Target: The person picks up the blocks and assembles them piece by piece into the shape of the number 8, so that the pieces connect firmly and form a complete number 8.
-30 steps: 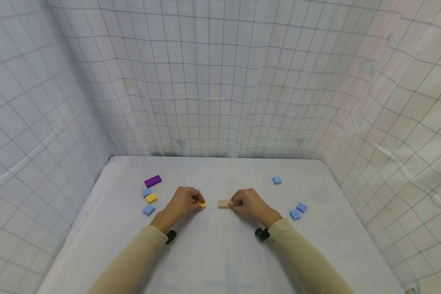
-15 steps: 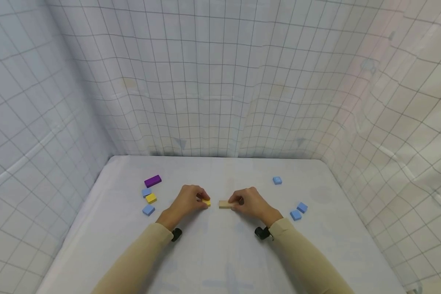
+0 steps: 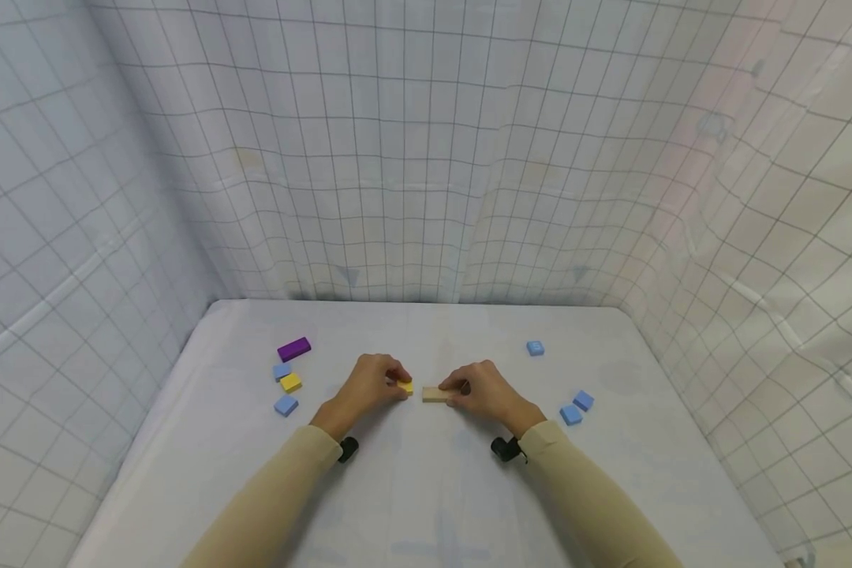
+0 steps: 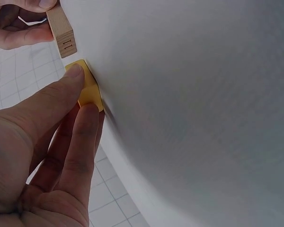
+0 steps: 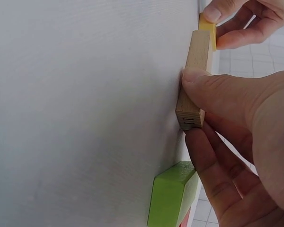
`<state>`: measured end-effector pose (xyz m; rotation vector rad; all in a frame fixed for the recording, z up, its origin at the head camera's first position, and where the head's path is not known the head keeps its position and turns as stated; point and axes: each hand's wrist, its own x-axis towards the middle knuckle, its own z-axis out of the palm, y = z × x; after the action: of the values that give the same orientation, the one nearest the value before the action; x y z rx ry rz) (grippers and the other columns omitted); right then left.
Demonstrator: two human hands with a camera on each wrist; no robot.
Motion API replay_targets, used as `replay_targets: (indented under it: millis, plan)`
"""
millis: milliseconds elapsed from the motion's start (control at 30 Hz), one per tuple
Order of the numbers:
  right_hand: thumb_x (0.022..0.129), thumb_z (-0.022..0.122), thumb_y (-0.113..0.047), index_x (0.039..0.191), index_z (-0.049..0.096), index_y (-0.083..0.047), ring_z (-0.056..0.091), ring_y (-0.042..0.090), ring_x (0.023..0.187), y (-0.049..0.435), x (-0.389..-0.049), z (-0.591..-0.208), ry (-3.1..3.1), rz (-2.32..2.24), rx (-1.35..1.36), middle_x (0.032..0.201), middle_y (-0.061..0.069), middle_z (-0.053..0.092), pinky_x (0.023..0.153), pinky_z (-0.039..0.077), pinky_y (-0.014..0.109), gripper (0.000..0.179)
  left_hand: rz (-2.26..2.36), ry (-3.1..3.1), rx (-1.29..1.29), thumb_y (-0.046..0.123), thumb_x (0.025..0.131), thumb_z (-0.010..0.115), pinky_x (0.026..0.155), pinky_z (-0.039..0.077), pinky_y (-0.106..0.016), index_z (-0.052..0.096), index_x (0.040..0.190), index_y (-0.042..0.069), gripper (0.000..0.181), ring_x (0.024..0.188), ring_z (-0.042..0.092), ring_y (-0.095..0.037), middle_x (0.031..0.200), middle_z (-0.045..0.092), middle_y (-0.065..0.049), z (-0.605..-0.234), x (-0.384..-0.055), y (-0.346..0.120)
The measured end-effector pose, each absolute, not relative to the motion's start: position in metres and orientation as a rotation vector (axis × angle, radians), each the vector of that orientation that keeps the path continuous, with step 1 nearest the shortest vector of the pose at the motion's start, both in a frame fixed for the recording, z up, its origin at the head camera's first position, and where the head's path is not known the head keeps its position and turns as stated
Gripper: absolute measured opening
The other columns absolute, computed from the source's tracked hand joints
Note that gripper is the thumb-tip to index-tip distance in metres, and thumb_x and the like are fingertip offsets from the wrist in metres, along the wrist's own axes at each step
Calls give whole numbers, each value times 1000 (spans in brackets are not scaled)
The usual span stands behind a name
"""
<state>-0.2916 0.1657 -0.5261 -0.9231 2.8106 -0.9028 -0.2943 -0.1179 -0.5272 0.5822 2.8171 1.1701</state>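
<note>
Between thumb and fingertips, my left hand (image 3: pixel 369 388) pinches a small yellow block (image 4: pixel 87 85) at the middle of the table. Facing it, my right hand (image 3: pixel 488 392) holds a plain wooden block (image 5: pixel 191 80) by its right part, thumb on one side and fingers at the other. The wooden block (image 3: pixel 435 394) lies lengthwise, left to right, with its left end bare. A narrow gap separates the yellow block (image 3: pixel 407 388) from that end in the head view. Small dark marks show on the wooden block's end faces in both wrist views.
Left on the white table (image 3: pixel 426 489) lie a purple block (image 3: pixel 294 349), another yellow block (image 3: pixel 291 383) and two blue blocks (image 3: pixel 286 405). Several blue blocks (image 3: pixel 571 414) lie to the right. A green block (image 5: pixel 173 194) with something red behind appears in the right wrist view.
My left hand has moved right and slightly away from me with the yellow block, narrowing the gap to the wooden block. My right hand has stayed nearly still, its fingers shifting slightly on the wooden block.
</note>
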Motion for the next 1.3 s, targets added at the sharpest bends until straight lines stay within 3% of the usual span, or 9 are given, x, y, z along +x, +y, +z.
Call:
replay_targets:
  millis: [367, 1300]
  plan:
    - [99, 94, -6, 120, 92, -10, 82, 14, 99, 166, -293, -526, 2817, -894, -937, 113, 5, 91, 86, 66, 25, 22, 1124, 2832, 540, 2, 91, 99, 97, 70, -41, 90, 108, 7, 20, 100, 77, -18, 109, 87, -6, -524, -297, -108]
    - [98, 95, -8, 121, 92, -11, 80, 11, 99, 165, -295, -526, 2812, -868, -879, 115, 3, 91, 86, 65, 26, 24, 1161, 2808, 610, -2, 90, 98, 96, 72, -38, 90, 107, 7, 21, 104, 81, -21, 114, 86, -8, -525, -300, -98]
